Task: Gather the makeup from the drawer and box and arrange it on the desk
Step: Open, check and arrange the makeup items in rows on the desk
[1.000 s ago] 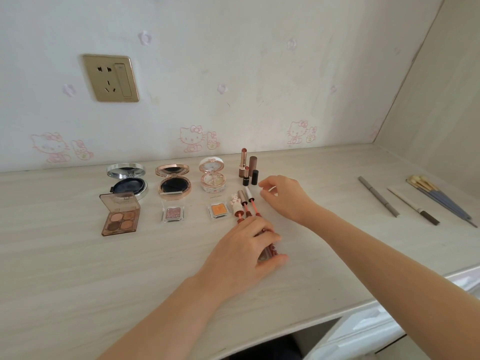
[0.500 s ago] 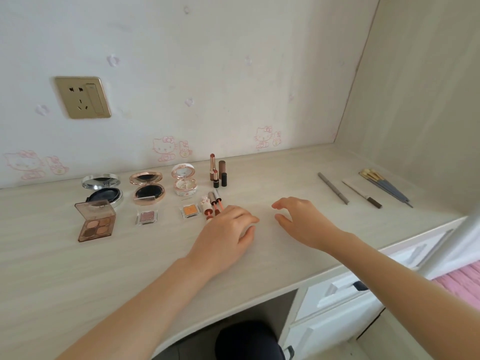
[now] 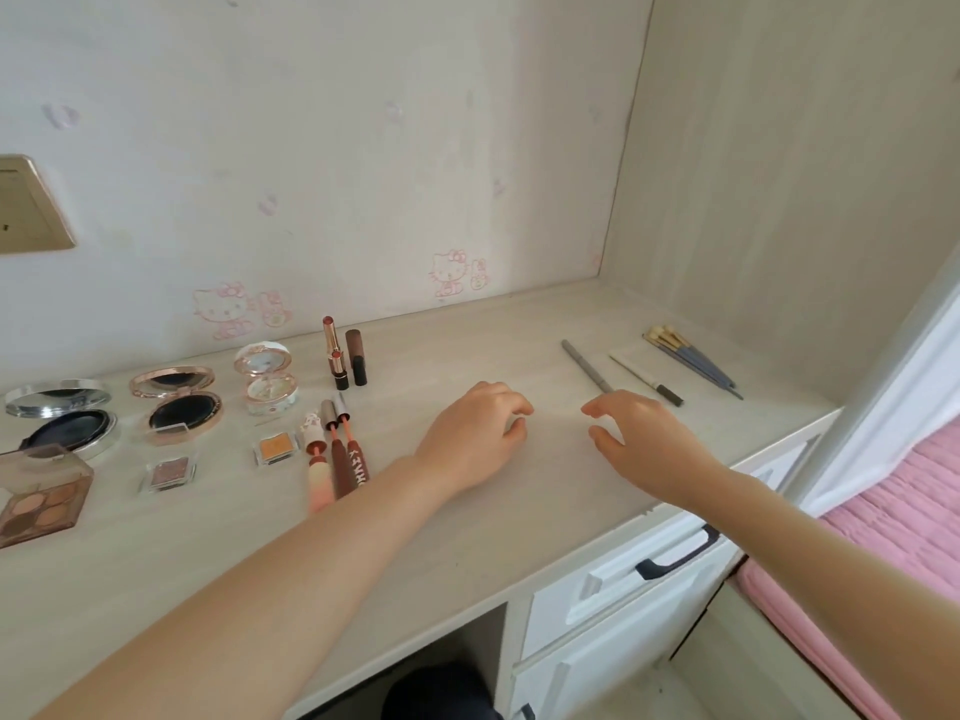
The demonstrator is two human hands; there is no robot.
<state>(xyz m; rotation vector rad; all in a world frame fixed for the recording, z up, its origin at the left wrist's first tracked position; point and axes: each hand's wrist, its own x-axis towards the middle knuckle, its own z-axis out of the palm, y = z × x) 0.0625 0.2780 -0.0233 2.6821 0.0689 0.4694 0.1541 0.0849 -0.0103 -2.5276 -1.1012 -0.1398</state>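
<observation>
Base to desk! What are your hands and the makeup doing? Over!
Left hand loosely curled, empty. Right hand open, empty. Lip glosses lie in a row on the desk. Nothing blocks either hand.

We see only bare parts: left hand (image 3: 470,439), right hand (image 3: 631,433), left forearm (image 3: 291,579), right forearm (image 3: 810,543), uncovered to frame edge.
</observation>
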